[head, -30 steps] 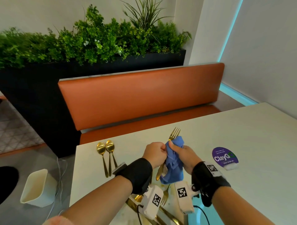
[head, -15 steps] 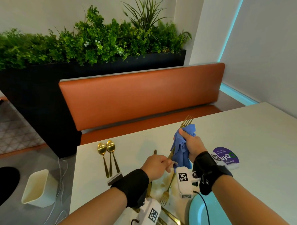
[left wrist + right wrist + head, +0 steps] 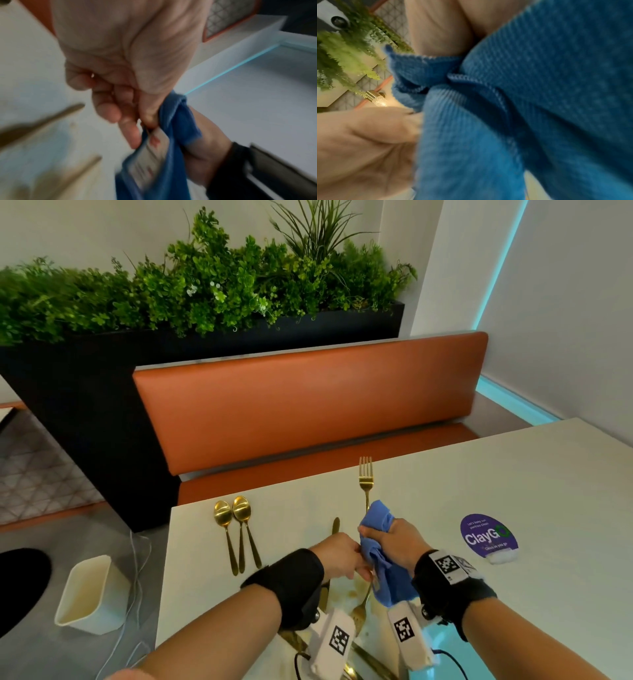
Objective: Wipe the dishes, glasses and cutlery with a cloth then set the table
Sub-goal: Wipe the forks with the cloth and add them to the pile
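Observation:
A gold fork [image 3: 365,478] points away from me above the table [image 3: 513,474], tines clear of the cloth. A blue cloth [image 3: 390,580] is wrapped round its handle, and my right hand [image 3: 373,537] grips that cloth. My left hand [image 3: 356,559] sits just left of it with fingers curled, holding the fork's lower handle, which is hidden. The left wrist view shows the left hand [image 3: 130,121] against the cloth [image 3: 178,128] and its white label. In the right wrist view the cloth [image 3: 539,94] fills most of the frame.
Two gold spoons [image 3: 233,518] lie side by side at the table's left. A gold knife [image 3: 335,525] and another fork [image 3: 359,611] lie near my hands. A purple sticker [image 3: 486,537] is at the right. A white bin [image 3: 92,594] stands on the floor, and an orange bench [image 3: 308,405] lies beyond.
The fork swung from leaning right to pointing straight away. My right hand slid the cloth down the handle toward my left hand, and both hands now meet.

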Demonstrator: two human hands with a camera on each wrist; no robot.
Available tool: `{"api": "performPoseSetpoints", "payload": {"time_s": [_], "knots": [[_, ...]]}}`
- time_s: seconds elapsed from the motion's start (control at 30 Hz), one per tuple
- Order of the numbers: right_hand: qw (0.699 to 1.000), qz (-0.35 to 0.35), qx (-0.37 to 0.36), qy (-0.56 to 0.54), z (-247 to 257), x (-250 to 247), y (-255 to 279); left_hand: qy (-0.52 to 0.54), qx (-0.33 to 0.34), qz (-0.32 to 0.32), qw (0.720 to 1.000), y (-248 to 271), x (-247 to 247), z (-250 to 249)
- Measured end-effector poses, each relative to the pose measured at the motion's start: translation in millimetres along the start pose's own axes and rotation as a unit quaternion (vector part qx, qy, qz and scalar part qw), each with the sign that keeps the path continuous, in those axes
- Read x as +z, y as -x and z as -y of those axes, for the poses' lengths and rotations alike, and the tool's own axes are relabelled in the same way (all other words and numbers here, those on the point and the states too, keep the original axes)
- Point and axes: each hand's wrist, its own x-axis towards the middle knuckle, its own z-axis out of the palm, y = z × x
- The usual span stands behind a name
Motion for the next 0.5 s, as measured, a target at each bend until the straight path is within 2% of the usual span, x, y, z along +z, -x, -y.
{"api": "performPoseSetpoints", "payload": {"time_s": [0.03,0.1,0.17,0.2,0.27,0.33,0.5], "knots": [[1.000,0.003,-0.003,0.021,1,-1,0,-0.034,-0.002,0.006,0.999,1,-10,-1],[0.998,0.015,-0.004,0.064,0,-1,-2,-0.054,0.001,-0.067,0.996,2,-30,1],[0.995,0.027,-0.001,0.091,2,3,-5,0.028,0.005,-0.166,0.986,-1,-42,6],[0.995,0.034,-0.001,0.097,4,8,-7,0.084,0.006,-0.188,0.979,-1,-44,8],[0.993,0.053,-0.014,0.108,11,18,-9,0.159,-0.007,-0.186,0.970,-6,-42,10],[0.988,0.079,-0.025,0.130,15,28,-12,0.174,-0.019,-0.198,0.965,-11,-37,11],[0.981,0.081,-0.033,0.173,24,44,-16,0.055,-0.080,-0.250,0.963,-28,-39,22]]}}
